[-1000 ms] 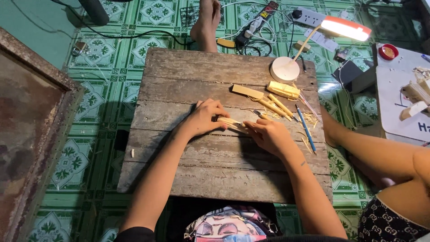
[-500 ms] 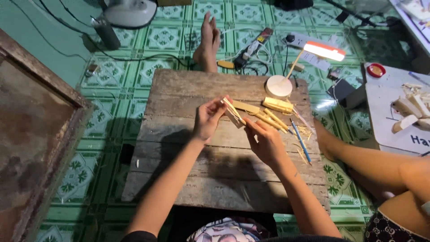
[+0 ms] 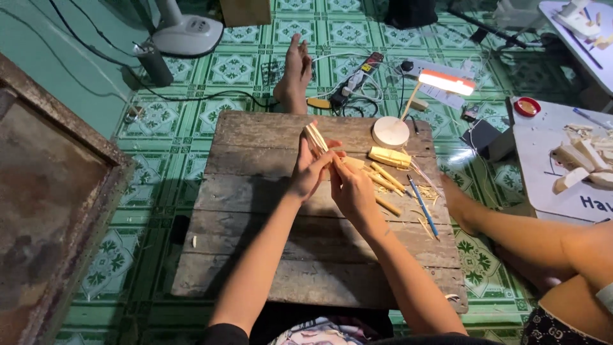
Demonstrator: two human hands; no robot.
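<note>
A green patterned tile floor (image 3: 159, 121) fills the room, with a rusty brown panel (image 3: 45, 211) leaning at the left edge. On the floor stands a low desk (image 3: 255, 262) of weathered wooden planks. A white board (image 3: 549, 185) at the right carries pale wood offcuts (image 3: 578, 160). The base of a white fan (image 3: 186, 32) sits at the top left, and a bare foot (image 3: 295, 73) rests beyond the far edge of the desk. A small lamp (image 3: 445, 82) glows above its round pale base (image 3: 390, 131), beside a power strip (image 3: 357, 78). On the desk to the right lie a yellowish wood block (image 3: 389, 156), several thin wood sticks (image 3: 388, 182) and a blue pencil (image 3: 421, 206). The left hand (image 3: 306, 176) is raised above the middle of the desk, its grip closed around a bundle of thin wooden strips (image 3: 315, 138) that points up and away. The right hand (image 3: 350, 188) is just beside it, touching the left hand, fingers curled at the lower end of the strips; whether its grip truly pinches them cannot be told.
</note>
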